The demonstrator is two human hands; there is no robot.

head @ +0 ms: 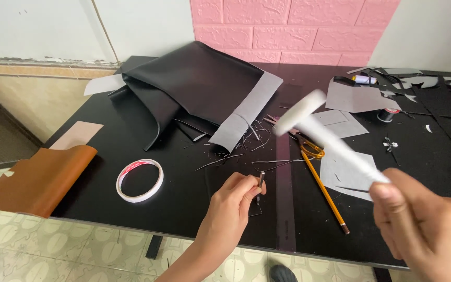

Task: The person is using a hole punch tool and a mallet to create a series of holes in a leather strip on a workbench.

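Left hand: left hand (230, 201) pinches a small dark metal punch (261, 183) upright, its tip set down on a small black leather piece (255, 209) at the near edge of the table.
Right hand: right hand (426, 230) is closed round the handle of a white mallet (330, 138), raised at the near right and blurred by motion, its head above the far side of the punch.
Work in hand: the punch stands on the leather with the mallet lifted above it; by my reading the punching is under way, not finished.
Done so far: grey cut pieces (348, 169) and thin black offcuts lie round the middle of the table, which suggests cutting is mostly behind.
Left to do: I cannot tell how many marks are wanted, nor how many are made.
Nearby: yellow-handled scissors (309, 146) and a pencil (327, 193) lie just right of the punch; a tape roll (140, 180) sits to the left; folded black leather (194, 86) lies far; tan leather (40, 177) hangs over the left edge.
Hard to see: the punch tip and any holes are lost against the black table (131, 224); the mallet head is smeared; the right hand is cut off by the frame.
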